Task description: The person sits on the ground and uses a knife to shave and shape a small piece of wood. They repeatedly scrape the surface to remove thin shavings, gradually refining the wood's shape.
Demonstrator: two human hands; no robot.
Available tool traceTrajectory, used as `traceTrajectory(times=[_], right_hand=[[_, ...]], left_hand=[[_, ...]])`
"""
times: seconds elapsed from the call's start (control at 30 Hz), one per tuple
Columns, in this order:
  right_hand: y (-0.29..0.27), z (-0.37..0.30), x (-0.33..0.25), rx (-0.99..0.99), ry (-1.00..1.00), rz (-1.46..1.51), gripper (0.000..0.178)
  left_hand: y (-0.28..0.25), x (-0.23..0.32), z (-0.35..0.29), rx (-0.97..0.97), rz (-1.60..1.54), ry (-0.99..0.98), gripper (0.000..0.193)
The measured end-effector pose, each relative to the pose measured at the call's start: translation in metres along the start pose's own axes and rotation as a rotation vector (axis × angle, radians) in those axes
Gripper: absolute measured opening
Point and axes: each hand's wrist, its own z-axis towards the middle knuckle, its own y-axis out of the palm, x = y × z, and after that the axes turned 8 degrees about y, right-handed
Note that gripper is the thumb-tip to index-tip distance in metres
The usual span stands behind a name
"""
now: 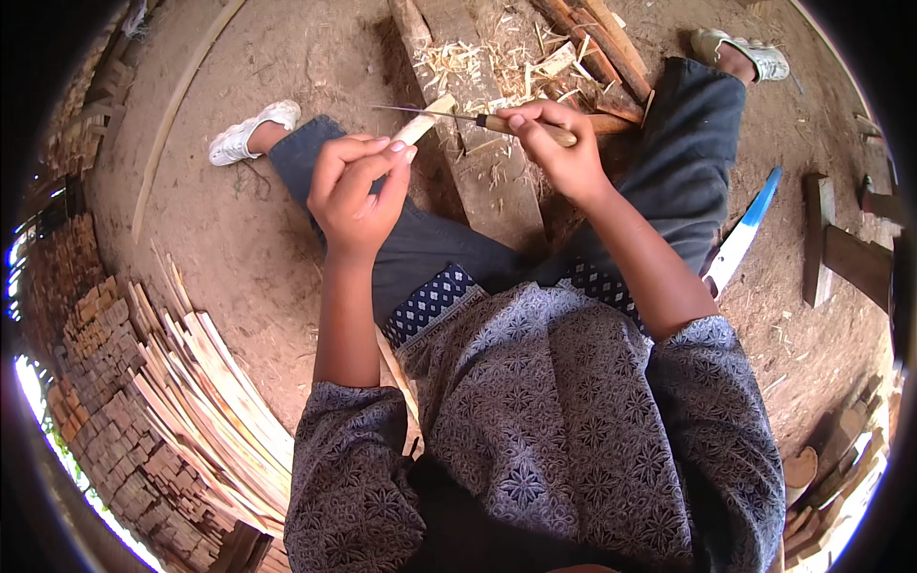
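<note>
The stick (420, 123) lies between the hands, its near end pinched in the left hand's (358, 196) fingertips. The right hand (562, 153), apart from the left, grips the knife (494, 124), whose blade crosses the stick. Beyond both, shavings (449, 63) litter the plank (499, 191).

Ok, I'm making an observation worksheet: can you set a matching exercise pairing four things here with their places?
1. Thin-bladed knife with brown wooden handle
2. Pale, slim wooden stick
3. Tapered blue-and-white object
4. Long, pale wooden strips

A. Lower left of the view
B. Held in the left fingers
C. On brown dirt ground, right side
D. Held in the right fingers

Pairs: 1-D; 2-B; 3-C; 4-A
</note>
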Motion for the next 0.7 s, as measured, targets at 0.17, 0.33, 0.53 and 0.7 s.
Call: traceTrajectory(times=[0.17, 0.33, 0.53, 0.7], right_hand=[[-0.008, 0.016, -0.006, 0.031, 0.075, -0.078, 0.020], [-0.027, 0.000, -0.016, -0.102, 0.231, -0.029, 0.023], [-0.039, -0.021, 0.008, -0.176, 0.259, -0.260, 0.023], [-0.024, -0.014, 0.002, -0.255, 0.413, -0.633, 0.033]], left_hand=[[-0.002, -0.001, 0.006, -0.019, -0.005, -0.017, 0.020], [0.003, 0.009, -0.005, -0.034, -0.157, -0.143, 0.020], [0.021, 0.056, -0.046, 0.153, -0.565, -0.564, 0.020], [0.025, 0.076, -0.074, 0.157, -0.975, -1.062, 0.019]])
